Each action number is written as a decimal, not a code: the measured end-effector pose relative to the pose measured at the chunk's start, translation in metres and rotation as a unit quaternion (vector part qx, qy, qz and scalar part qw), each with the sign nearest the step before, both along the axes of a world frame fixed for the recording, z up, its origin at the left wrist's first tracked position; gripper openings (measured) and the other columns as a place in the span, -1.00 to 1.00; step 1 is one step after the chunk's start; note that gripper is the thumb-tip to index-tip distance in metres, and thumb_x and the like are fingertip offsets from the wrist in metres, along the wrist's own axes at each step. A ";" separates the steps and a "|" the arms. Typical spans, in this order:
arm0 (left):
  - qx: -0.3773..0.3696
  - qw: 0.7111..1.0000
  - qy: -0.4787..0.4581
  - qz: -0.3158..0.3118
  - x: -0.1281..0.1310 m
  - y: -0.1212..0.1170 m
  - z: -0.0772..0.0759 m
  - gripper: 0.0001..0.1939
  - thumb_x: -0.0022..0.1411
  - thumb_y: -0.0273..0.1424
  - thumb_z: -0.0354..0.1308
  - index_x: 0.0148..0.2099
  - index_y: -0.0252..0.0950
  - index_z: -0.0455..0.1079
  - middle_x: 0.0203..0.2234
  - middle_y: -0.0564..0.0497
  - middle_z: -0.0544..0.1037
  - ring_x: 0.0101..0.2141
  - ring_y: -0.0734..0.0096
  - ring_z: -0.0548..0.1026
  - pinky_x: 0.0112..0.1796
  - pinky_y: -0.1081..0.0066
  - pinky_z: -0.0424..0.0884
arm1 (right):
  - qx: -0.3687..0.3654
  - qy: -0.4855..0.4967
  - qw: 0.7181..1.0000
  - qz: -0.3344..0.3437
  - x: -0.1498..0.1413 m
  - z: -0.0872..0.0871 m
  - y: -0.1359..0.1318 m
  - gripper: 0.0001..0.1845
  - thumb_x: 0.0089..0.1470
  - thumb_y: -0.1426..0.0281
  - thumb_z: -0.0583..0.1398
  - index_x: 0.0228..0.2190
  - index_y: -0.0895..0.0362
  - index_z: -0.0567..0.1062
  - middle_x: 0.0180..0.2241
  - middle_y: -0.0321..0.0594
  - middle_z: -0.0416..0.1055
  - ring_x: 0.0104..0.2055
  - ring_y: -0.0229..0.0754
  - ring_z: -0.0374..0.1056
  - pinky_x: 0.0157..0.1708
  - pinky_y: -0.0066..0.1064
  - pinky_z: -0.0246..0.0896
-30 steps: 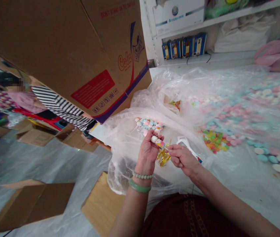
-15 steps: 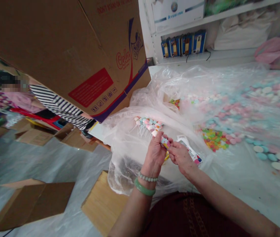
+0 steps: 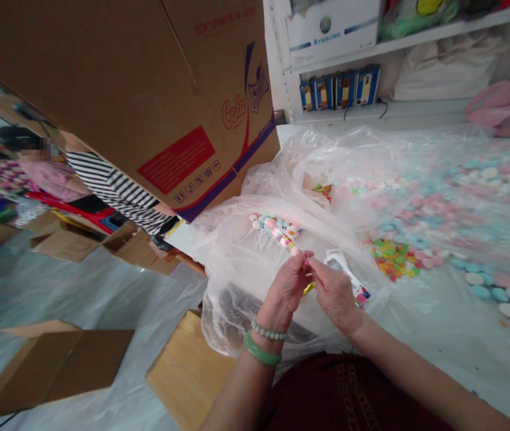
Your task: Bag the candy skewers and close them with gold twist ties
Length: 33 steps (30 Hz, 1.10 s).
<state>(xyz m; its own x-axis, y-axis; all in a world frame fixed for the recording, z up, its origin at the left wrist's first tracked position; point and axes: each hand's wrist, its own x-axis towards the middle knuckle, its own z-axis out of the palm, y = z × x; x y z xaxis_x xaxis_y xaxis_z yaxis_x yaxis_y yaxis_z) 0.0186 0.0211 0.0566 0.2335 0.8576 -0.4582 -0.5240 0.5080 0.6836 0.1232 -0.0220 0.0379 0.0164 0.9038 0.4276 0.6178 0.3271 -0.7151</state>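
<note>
My left hand (image 3: pixel 285 293) and my right hand (image 3: pixel 333 293) meet at their fingertips, pinching a small candy stick (image 3: pixel 298 257) with a pink tip. A bit of gold tinsel (image 3: pixel 309 288) shows between my hands, mostly hidden by my fingers. Just beyond them, a row of pastel candy sticks (image 3: pixel 275 230) lies on a crumpled clear plastic bag (image 3: pixel 232 251). A printed paper strip (image 3: pixel 347 275) lies close to my right hand. A jade bangle and a beaded bracelet circle my left wrist.
A large tilted cardboard carton (image 3: pixel 147 108) looms at upper left. Beyond it, a person in a striped sleeve (image 3: pixel 115 191) sits among cartons. Pastel round candies (image 3: pixel 474 203) and multicoloured candies (image 3: pixel 392 257) cover plastic sheeting at right. White shelving (image 3: pixel 340 78) stands behind.
My hands have drawn closer together, and the tinsel that showed below them is now mostly hidden. The candy stick has turned, with its pink tip upward. The view has shifted slightly.
</note>
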 end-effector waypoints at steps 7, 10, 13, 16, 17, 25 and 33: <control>0.066 0.990 0.125 0.028 -0.002 -0.012 -0.013 -0.59 -0.06 -0.14 0.33 -0.54 -0.33 0.26 -0.76 0.17 0.25 -0.70 0.63 0.16 -0.60 0.50 0.09 | 0.028 -0.123 0.991 -0.049 -0.003 -0.018 -0.004 -0.58 0.26 0.44 -0.08 0.06 0.30 0.36 -0.31 -0.03 0.54 -0.42 -0.14 0.44 -0.40 -0.38 0.21; 0.085 0.983 0.164 0.024 0.001 -0.018 -0.017 -0.62 -0.01 -0.16 0.29 -0.55 -0.32 0.26 -0.77 0.16 0.24 -0.71 0.62 0.16 -0.61 0.48 0.07 | -0.037 -0.098 0.992 -0.070 -0.001 -0.019 0.004 -0.57 0.24 0.42 -0.04 0.07 0.30 0.36 -0.40 -0.10 0.54 -0.44 -0.13 0.44 -0.46 -0.41 0.17; 0.076 0.987 0.140 0.002 0.000 -0.022 -0.020 -0.65 -0.02 -0.22 0.31 -0.56 -0.32 0.25 -0.78 0.18 0.21 -0.72 0.62 0.14 -0.61 0.48 0.06 | -0.067 -0.072 0.995 -0.028 0.002 -0.017 0.009 -0.67 0.21 0.45 -0.01 -0.11 0.18 0.49 -0.44 -0.19 0.53 -0.44 -0.17 0.43 -0.45 -0.44 0.17; 0.056 0.995 0.074 -0.027 -0.007 -0.021 -0.018 -0.71 -0.09 -0.32 0.36 -0.52 -0.34 0.30 -0.70 0.13 0.30 -0.64 0.59 0.24 -0.53 0.49 0.18 | -0.017 -0.092 0.995 0.018 0.003 -0.016 0.007 -0.68 0.19 0.51 -0.02 -0.20 0.14 0.52 -0.38 -0.18 0.53 -0.38 -0.19 0.42 -0.38 -0.44 0.20; 0.044 0.997 0.043 -0.046 -0.010 -0.021 -0.015 -0.73 -0.11 -0.34 0.37 -0.47 -0.35 0.36 -0.62 0.09 0.38 -0.57 0.55 0.31 -0.46 0.48 0.24 | 0.010 -0.113 0.993 0.014 0.003 -0.016 0.005 -0.67 0.19 0.53 -0.02 -0.19 0.16 0.51 -0.36 -0.16 0.53 -0.37 -0.18 0.41 -0.37 -0.43 0.21; 0.019 0.999 0.039 0.014 -0.010 -0.030 -0.019 -0.66 -0.11 -0.17 0.35 -0.50 -0.37 0.45 -0.50 -0.02 0.47 -0.44 0.44 0.38 -0.32 0.41 0.27 | 0.160 -0.219 0.962 0.040 -0.001 -0.032 -0.024 -0.63 0.20 0.59 -0.07 -0.07 0.26 0.44 -0.36 -0.05 0.50 -0.35 -0.11 0.39 -0.31 -0.31 0.28; 0.040 0.994 -0.003 0.102 0.000 -0.044 -0.032 -0.59 -0.09 -0.15 0.33 -0.25 -0.35 0.50 -0.40 -0.04 0.53 -0.35 0.41 0.44 -0.31 0.43 0.30 | -0.074 0.112 0.991 -0.011 -0.005 -0.006 -0.040 -0.68 0.16 0.27 0.10 -0.08 0.12 0.42 -0.18 -0.12 0.50 -0.24 -0.14 0.43 -0.19 -0.24 0.35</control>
